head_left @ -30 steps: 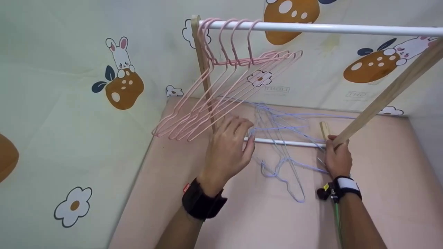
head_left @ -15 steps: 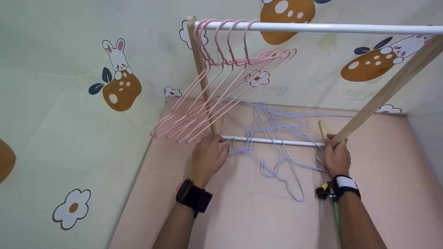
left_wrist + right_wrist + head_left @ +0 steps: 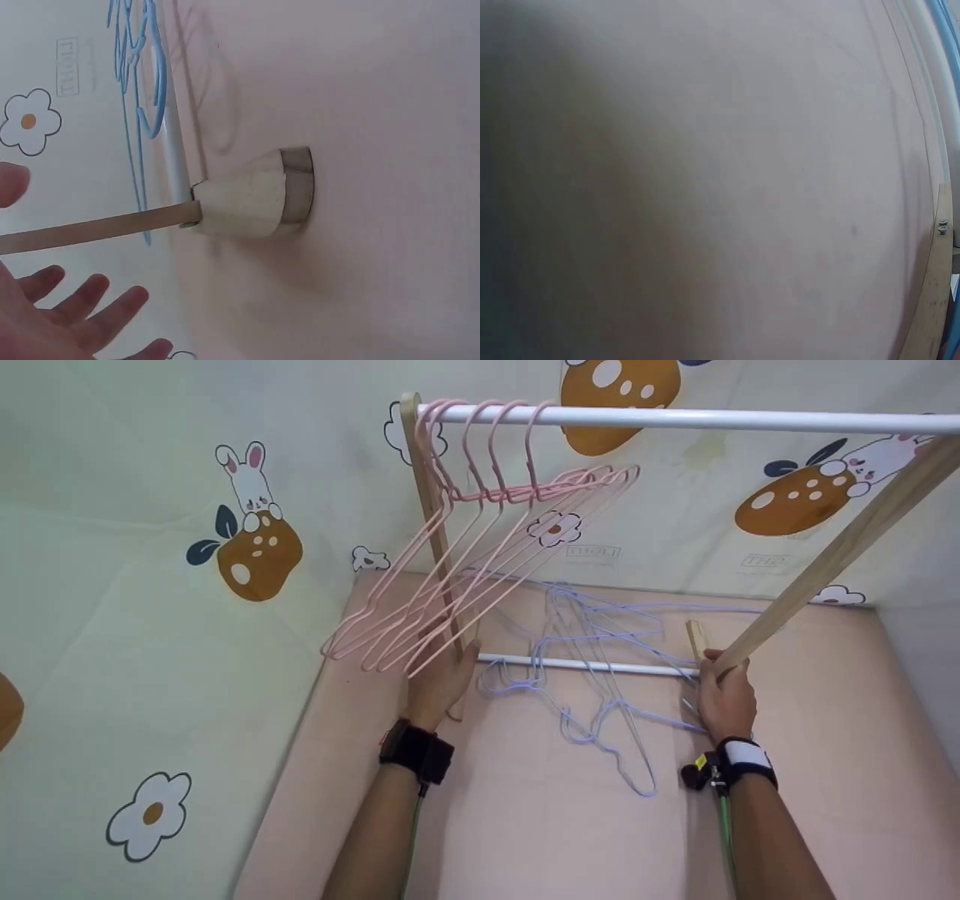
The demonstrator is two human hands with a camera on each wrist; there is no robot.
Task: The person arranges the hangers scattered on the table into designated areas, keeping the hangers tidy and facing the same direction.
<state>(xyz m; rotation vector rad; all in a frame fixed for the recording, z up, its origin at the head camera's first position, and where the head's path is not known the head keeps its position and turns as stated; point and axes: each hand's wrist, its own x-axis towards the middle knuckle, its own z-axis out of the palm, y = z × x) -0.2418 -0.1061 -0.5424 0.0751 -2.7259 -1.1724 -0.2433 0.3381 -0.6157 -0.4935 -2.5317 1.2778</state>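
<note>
A small clothes rack stands on the floor, with wooden posts, a white upper bar [image 3: 675,418] and a white lower bar [image 3: 577,664]. My left hand [image 3: 439,682] is at the bottom of the left post [image 3: 424,472], partly behind the pink hangers [image 3: 525,495]. In the left wrist view its fingers [image 3: 90,300] and thumb are spread on either side of that post, above the wooden foot [image 3: 240,199]. My right hand [image 3: 727,701] grips the lower end of the right post [image 3: 840,551]. Several light blue hangers [image 3: 157,82] lie tangled over the lower bar.
Pink cloth [image 3: 570,832] covers the floor. Behind and to the left rise pale walls [image 3: 97,622] printed with rabbits and flowers. Green cables [image 3: 725,832] run back from the wrist cameras.
My left hand has moved left, away from the blue hangers, to the foot of the left post. The right hand has stayed on its post.
</note>
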